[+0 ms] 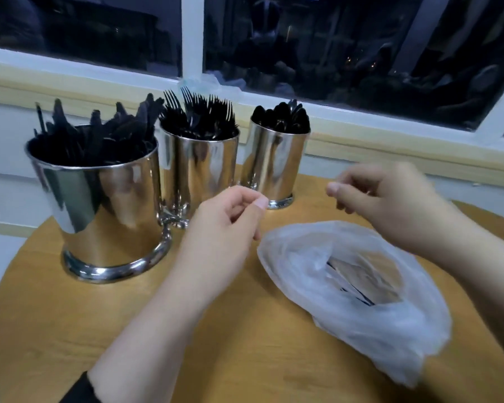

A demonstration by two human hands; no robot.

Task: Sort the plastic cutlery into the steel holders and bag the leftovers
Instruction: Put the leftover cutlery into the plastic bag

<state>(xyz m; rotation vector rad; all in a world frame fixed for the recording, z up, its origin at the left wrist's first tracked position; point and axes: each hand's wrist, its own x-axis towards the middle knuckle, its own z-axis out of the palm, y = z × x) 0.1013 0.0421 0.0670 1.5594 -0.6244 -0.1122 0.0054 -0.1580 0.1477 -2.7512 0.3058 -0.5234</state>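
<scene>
Three shiny steel holders stand in a row on a round wooden table [70,330]. The big left holder [99,207] is packed with black knives, the middle holder [198,173] with black forks, the right holder [274,167] with black spoons. A clear plastic bag [358,289] lies open on the table at the right, with a few black pieces inside. My left hand [224,225] hovers just left of the bag's mouth, fingers loosely curled, holding nothing. My right hand [390,199] hangs above the bag's far edge, blurred, fingers curled and empty.
A white wall with a pale yellow sill and a dark window run behind the table. The table's front and left areas show bare wood. A dark sleeve [79,391] covers my left forearm at the bottom edge.
</scene>
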